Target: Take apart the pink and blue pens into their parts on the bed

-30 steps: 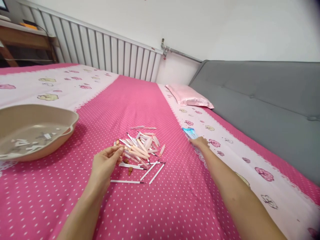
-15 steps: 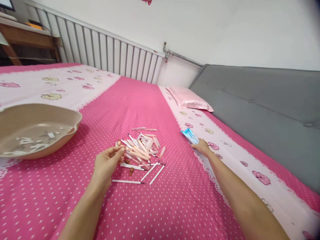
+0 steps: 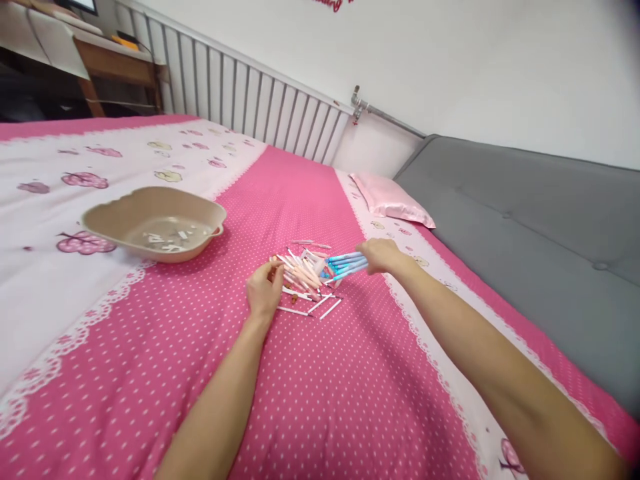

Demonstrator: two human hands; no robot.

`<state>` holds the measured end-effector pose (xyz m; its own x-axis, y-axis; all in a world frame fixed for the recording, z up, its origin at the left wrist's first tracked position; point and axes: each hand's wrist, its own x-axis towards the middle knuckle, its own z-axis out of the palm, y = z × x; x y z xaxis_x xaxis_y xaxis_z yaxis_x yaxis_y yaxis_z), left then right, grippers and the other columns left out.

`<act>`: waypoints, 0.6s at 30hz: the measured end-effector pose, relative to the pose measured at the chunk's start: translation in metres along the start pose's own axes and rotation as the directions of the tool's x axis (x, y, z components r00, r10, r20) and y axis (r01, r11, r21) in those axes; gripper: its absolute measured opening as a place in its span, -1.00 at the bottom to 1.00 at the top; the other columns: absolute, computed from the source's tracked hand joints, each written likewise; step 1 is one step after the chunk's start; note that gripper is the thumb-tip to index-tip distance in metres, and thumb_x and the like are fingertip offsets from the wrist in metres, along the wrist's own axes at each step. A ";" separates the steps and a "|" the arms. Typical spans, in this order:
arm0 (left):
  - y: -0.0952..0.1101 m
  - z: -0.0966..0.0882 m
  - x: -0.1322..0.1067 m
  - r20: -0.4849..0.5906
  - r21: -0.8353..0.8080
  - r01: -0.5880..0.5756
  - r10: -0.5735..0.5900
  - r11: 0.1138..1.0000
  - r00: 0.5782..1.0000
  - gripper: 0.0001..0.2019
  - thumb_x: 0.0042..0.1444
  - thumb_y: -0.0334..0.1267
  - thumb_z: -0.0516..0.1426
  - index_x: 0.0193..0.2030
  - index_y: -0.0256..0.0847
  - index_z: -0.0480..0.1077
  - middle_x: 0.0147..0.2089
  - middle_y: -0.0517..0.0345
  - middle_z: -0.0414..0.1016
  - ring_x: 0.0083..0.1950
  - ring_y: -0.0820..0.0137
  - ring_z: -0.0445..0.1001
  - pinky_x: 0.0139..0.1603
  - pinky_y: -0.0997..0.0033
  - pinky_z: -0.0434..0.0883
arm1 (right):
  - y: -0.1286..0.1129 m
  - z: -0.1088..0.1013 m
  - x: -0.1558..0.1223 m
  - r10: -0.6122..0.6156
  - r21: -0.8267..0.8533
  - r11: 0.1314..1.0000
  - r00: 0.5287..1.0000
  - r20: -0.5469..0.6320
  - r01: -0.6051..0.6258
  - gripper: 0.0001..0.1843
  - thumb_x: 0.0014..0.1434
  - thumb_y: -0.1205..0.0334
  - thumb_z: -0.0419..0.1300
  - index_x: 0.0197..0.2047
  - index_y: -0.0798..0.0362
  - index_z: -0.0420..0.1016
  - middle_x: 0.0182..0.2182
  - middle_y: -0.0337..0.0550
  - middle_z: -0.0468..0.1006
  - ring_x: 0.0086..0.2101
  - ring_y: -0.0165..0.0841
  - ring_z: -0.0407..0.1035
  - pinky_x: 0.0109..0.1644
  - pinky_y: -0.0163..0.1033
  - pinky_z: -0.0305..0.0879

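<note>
A pile of pen parts (image 3: 304, 270) lies on the pink dotted bedspread: pale pink and peach barrels, white refills with dark tips, small brown pieces. My left hand (image 3: 264, 288) is at the pile's left edge, thumb and fingers pinched together; whatever is between them is too small to make out. Several blue pens (image 3: 347, 262) are gripped as a bundle in my right hand (image 3: 381, 255), their ends pointing left over the right side of the pile. A few white refills (image 3: 331, 309) lie loose at the near side of the pile.
A beige basin (image 3: 155, 200) with small white pieces inside stands on the bed to the left. Farther off are a pink pillow (image 3: 393, 197), a grey padded headboard (image 3: 520, 213), a white radiator (image 3: 240, 87) and a wooden desk (image 3: 117, 63).
My right hand has brought the blue pens left, from the pale strip of the bedspread to the pile. My left hand stays at the pile's left edge. The view has shifted left.
</note>
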<state>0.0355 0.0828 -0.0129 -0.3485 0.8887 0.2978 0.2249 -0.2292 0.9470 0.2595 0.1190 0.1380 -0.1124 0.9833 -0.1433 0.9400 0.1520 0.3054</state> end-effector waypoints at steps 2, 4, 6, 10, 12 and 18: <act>0.001 -0.009 -0.020 0.023 0.066 -0.074 0.073 0.995 0.997 -0.73 0.03 -0.13 0.08 -0.21 -0.21 0.47 -0.27 0.06 0.50 -0.30 0.36 0.40 -0.18 0.39 0.29 | -0.014 -0.010 -0.009 0.007 -0.047 0.999 1.000 -0.002 -0.007 -0.59 -0.33 0.51 0.34 -0.32 0.03 0.46 -0.25 -0.03 0.53 -0.17 -0.11 0.40 -0.17 -0.12 0.26; 0.001 -0.022 -0.042 0.049 0.118 -0.126 0.121 0.985 0.991 -0.75 0.06 -0.15 0.07 -0.21 -0.19 0.47 -0.27 0.06 0.50 -0.32 0.36 0.39 -0.19 0.39 0.28 | -0.022 -0.018 -0.018 0.026 -0.074 0.997 1.000 -0.013 -0.027 -0.57 -0.32 0.51 0.35 -0.30 0.04 0.47 -0.22 -0.01 0.52 -0.16 -0.11 0.40 -0.15 -0.10 0.27; 0.001 -0.036 -0.061 0.046 0.166 -0.148 0.142 0.975 0.989 -0.75 0.09 -0.16 0.04 -0.22 -0.20 0.46 -0.31 0.06 0.49 -0.36 0.37 0.38 -0.22 0.39 0.28 | -0.026 -0.024 -0.030 0.053 -0.079 0.995 0.998 -0.029 -0.056 -0.57 -0.30 0.50 0.36 -0.27 0.05 0.48 -0.20 0.01 0.52 -0.14 -0.11 0.40 -0.13 -0.09 0.28; 0.000 -0.065 -0.090 0.037 0.222 -0.155 0.151 0.963 0.988 -0.74 0.11 -0.16 0.01 -0.23 -0.23 0.44 -0.33 0.04 0.48 -0.38 0.35 0.37 -0.25 0.37 0.28 | -0.029 -0.030 -0.052 0.117 -0.022 0.993 0.992 -0.055 -0.118 -0.55 -0.28 0.49 0.34 -0.23 0.06 0.48 -0.16 0.02 0.51 -0.12 -0.12 0.39 -0.11 -0.09 0.29; 0.001 -0.077 -0.102 0.056 0.225 -0.159 0.150 0.961 0.987 -0.74 0.11 -0.16 0.00 -0.23 -0.23 0.44 -0.32 0.04 0.49 -0.37 0.35 0.39 -0.24 0.36 0.30 | -0.028 -0.028 -0.062 0.161 0.039 0.987 0.985 -0.061 -0.159 -0.55 -0.29 0.46 0.35 -0.22 0.07 0.48 -0.16 0.03 0.51 -0.11 -0.12 0.39 -0.11 -0.09 0.29; 0.008 -0.106 -0.134 0.185 0.183 -0.175 0.141 0.967 0.973 -0.79 0.08 -0.17 0.03 -0.29 -0.19 0.44 -0.34 0.08 0.50 -0.34 0.35 0.42 -0.24 0.37 0.34 | -0.024 0.001 -0.099 0.362 0.338 0.881 0.931 -0.035 -0.330 -0.58 -0.28 0.34 0.38 -0.25 0.14 0.47 -0.25 0.02 0.52 -0.18 -0.13 0.42 -0.18 -0.11 0.33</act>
<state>-0.0124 -0.0803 -0.0330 -0.1391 0.9056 0.4006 0.4450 -0.3042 0.8423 0.2485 0.0177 0.1444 0.2243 0.9745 0.0101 0.9745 -0.2243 -0.0016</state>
